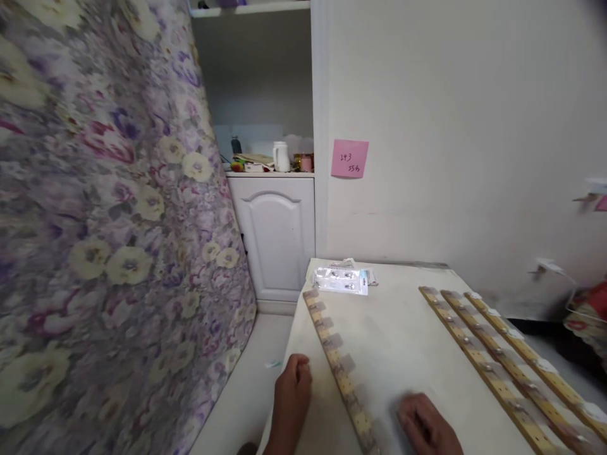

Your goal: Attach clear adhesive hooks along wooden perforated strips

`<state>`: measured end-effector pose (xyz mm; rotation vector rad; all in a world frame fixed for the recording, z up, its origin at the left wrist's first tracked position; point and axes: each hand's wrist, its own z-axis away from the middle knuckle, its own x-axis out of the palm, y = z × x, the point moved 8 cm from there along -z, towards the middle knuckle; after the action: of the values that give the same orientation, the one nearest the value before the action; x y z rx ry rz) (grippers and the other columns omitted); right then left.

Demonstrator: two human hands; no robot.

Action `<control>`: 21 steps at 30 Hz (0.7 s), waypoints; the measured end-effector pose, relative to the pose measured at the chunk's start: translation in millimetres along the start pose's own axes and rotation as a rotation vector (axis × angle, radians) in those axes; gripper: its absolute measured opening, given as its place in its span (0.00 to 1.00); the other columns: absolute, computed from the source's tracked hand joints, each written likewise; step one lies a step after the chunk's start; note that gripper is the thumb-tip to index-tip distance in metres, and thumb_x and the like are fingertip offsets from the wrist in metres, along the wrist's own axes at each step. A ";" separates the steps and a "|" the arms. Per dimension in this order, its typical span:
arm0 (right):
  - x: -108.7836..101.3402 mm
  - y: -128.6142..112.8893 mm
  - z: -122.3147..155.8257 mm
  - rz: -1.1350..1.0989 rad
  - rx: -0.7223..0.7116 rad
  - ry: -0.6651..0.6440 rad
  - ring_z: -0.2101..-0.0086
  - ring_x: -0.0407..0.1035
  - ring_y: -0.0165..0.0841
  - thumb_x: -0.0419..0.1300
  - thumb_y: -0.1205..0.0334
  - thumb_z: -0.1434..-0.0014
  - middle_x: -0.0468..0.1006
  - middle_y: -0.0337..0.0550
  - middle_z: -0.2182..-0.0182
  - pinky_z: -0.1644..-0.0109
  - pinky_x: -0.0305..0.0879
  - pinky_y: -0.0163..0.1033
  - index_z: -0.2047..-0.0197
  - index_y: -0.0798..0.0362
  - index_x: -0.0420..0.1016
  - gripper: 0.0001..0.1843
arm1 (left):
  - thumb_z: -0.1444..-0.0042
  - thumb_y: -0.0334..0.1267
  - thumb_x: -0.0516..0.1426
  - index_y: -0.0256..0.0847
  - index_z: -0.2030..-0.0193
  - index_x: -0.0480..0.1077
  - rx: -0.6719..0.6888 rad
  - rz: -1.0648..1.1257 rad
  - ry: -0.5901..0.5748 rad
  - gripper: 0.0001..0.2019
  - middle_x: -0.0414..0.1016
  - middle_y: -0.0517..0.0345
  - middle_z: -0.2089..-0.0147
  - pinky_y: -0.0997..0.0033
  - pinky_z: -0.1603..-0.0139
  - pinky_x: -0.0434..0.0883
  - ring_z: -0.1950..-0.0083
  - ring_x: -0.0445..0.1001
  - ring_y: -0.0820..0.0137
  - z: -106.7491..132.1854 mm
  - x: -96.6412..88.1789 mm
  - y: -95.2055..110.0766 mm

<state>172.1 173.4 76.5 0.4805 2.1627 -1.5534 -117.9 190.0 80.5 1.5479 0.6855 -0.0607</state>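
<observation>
My left hand (294, 388) is curled into a loose fist at the table's left edge, just left of a long wooden strip (337, 370); nothing shows in its fingers. My right hand (427, 422), a little blurred, is also curled closed, over the tabletop to the right of that strip, and no object shows in it. Along the strip sit several clear brownish plastic tabs with small metal parts. It runs from the far left corner towards me, and its near end leaves the picture. Neither hand appears to touch it.
Three similar strips (493, 373) lie side by side along the right of the white table (393, 316). Clear plastic packets (341, 280) with small metal items rest at the far left corner. A floral curtain (118, 221) hangs left; a white cabinet (277, 240) stands behind.
</observation>
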 end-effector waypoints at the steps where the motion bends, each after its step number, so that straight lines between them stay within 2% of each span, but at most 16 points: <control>1: -1.2 -8.9 -11.3 0.059 -0.021 0.019 0.69 0.69 0.34 0.52 0.52 0.41 0.74 0.41 0.72 0.62 0.65 0.36 0.74 0.50 0.70 0.15 | 0.44 0.44 0.48 0.43 0.65 0.66 -0.009 0.014 -0.005 0.10 0.65 0.66 0.77 0.74 0.72 0.60 0.75 0.66 0.70 1.1 0.0 -2.0; 3: 6.2 -33.1 -34.9 0.176 -0.085 0.024 0.63 0.69 0.37 0.53 0.55 0.41 0.75 0.44 0.68 0.57 0.64 0.40 0.72 0.50 0.72 0.13 | 0.43 0.45 0.47 0.42 0.62 0.66 -0.030 0.053 -0.021 0.11 0.66 0.66 0.77 0.74 0.73 0.61 0.76 0.66 0.71 3.5 -1.0 -4.4; 6: 33.9 -65.1 -65.1 0.342 -0.075 0.016 0.60 0.67 0.41 0.56 0.57 0.43 0.75 0.45 0.63 0.54 0.60 0.44 0.65 0.50 0.72 0.08 | 0.43 0.45 0.48 0.42 0.61 0.65 -0.076 0.134 -0.048 0.11 0.68 0.64 0.74 0.74 0.74 0.62 0.76 0.66 0.71 7.0 -4.0 -6.0; 10: 76.2 -91.0 -83.9 0.503 -0.079 0.020 0.57 0.66 0.44 0.62 0.56 0.49 0.75 0.48 0.62 0.46 0.53 0.49 0.59 0.53 0.70 0.15 | 0.46 0.44 0.50 0.41 0.62 0.65 -0.128 0.224 -0.057 0.11 0.68 0.63 0.75 0.74 0.74 0.64 0.77 0.66 0.72 7.8 -8.8 -7.6; 14: 101.8 -88.3 -88.5 0.602 -0.070 0.037 0.56 0.66 0.45 0.64 0.56 0.50 0.75 0.48 0.62 0.40 0.42 0.53 0.58 0.53 0.68 0.17 | 0.49 0.46 0.51 0.41 0.63 0.65 -0.136 0.270 -0.067 0.12 0.68 0.63 0.75 0.74 0.77 0.63 0.79 0.65 0.73 6.8 -9.4 -8.4; 21: 117.1 -75.7 -94.6 0.705 -0.017 0.003 0.56 0.66 0.46 0.61 0.61 0.50 0.76 0.49 0.63 0.40 0.39 0.54 0.59 0.54 0.67 0.14 | 0.50 0.45 0.50 0.42 0.65 0.65 -0.130 0.276 -0.090 0.11 0.68 0.64 0.75 0.75 0.79 0.63 0.80 0.64 0.74 10.2 -7.8 -6.4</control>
<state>20.5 243.0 101.1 1.0921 1.7164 -1.1270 -123.4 177.3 77.0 1.4914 0.3928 0.1184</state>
